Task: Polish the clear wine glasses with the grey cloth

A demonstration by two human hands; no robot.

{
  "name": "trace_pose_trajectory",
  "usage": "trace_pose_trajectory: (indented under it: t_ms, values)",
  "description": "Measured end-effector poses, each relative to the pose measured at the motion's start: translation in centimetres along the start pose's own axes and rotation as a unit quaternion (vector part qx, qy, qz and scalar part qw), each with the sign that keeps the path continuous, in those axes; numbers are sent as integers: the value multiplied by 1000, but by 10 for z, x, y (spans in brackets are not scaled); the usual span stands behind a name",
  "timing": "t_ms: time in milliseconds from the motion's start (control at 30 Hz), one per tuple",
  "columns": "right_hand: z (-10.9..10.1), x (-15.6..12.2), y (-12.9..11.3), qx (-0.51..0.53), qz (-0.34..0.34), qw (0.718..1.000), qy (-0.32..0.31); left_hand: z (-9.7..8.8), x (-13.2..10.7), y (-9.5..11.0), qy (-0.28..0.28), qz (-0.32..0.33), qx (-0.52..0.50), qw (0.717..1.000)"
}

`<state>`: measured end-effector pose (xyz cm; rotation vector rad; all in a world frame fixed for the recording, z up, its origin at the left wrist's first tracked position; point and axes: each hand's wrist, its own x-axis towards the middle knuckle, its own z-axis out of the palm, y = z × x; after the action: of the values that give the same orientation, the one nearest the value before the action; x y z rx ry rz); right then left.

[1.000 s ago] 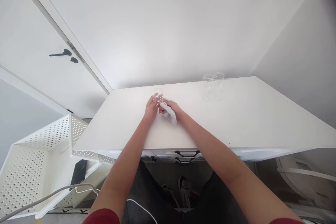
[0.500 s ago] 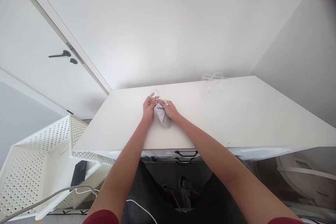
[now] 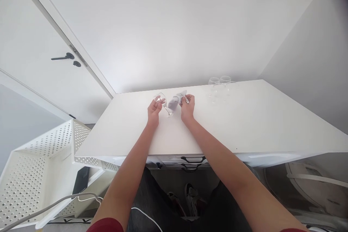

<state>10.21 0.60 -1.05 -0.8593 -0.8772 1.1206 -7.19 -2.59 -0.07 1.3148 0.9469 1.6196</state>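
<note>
My left hand (image 3: 153,108) is closed round the bowl of a clear wine glass (image 3: 161,100), which it holds tilted above the white table (image 3: 244,123), foot pointing down to the right. My right hand (image 3: 187,107) is closed on a small grey cloth (image 3: 175,100) just right of the glass. The cloth hangs apart from the glass, its end lifted toward the wall.
Several clear stemmed glasses (image 3: 220,88) stand at the table's far right near the wall. A white perforated cart (image 3: 40,159) sits to the left, with a white cable (image 3: 54,203) over it. A door with a black handle (image 3: 63,57) is at the far left. Drawer handles (image 3: 193,159) lie under the table's front edge.
My right hand has pulled the cloth away from the glass, moving right and toward the wall. My left hand still holds the glass, which is now tilted with its stem showing.
</note>
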Motion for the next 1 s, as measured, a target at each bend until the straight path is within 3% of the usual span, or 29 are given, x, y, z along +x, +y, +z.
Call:
trace_pose_trajectory:
  t_ms: [67,167,267,433,600,733,800,900,1000]
  values:
    - [8,-4,-4,67,39,997,-7,0,0,-1,2,18,-9,1000]
    - [14,-12,-12,99,83,981,-146,-1,1,-2,19,44,-17,999]
    - [15,-17,-19,43,65,967,-244,-2,2,-5,10,50,-16,999]
    - [14,-21,-21,-66,44,944,-322,-4,3,-7,-8,41,-33,999]
    - [12,-20,-17,-37,96,939,-329,-4,2,-6,-46,-3,-81,996]
    - [8,-19,-22,32,203,890,-408,-1,-2,-1,-99,-44,-97,989]
    - [7,-18,-23,53,225,874,-427,0,-3,2,-116,-60,-114,985]
    - [8,-17,-17,5,185,896,-405,2,-2,1,-116,-73,-135,981]
    - [14,-19,-7,-168,55,930,-321,1,1,-3,-58,-54,-110,991]
